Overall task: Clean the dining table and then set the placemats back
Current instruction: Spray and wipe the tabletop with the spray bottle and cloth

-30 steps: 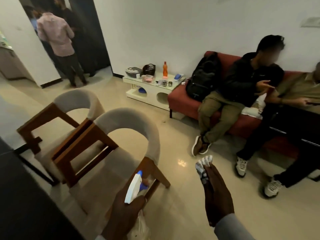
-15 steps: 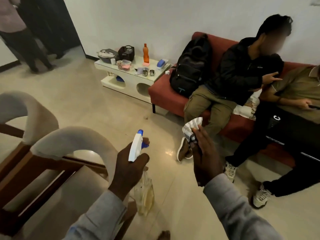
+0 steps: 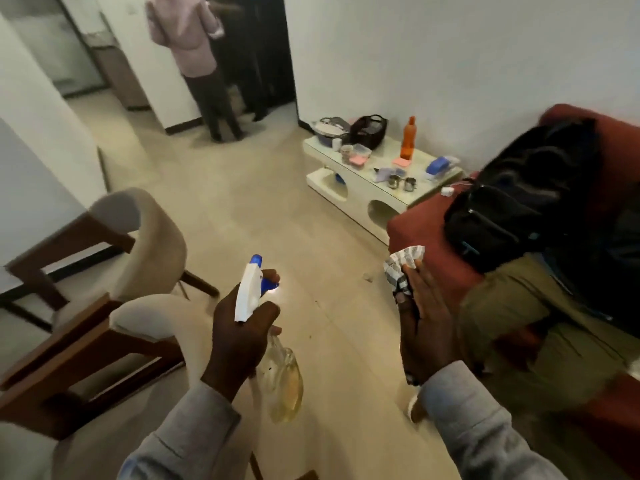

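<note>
My left hand (image 3: 239, 341) grips a spray bottle (image 3: 282, 382) by its neck; the white trigger head with a blue nozzle points up and away, and the clear body holds yellowish liquid. My right hand (image 3: 427, 327) holds a checked white cloth (image 3: 401, 268), which sticks up above my fingers. Both hands are raised in front of me over the tiled floor. No dining table or placemats are in view.
Two wooden chairs (image 3: 135, 271) with beige curved backs stand to my left. A red sofa (image 3: 422, 230) with a black backpack (image 3: 519, 202) and a seated person's legs is close on my right. A low white side table (image 3: 363, 188) with bottles and containers stands ahead. People stand by the doorway (image 3: 214, 64).
The view has swung left, back toward the doorway and the chairs. Both hands keep their hold on the bottle and the cloth and stay raised.
</note>
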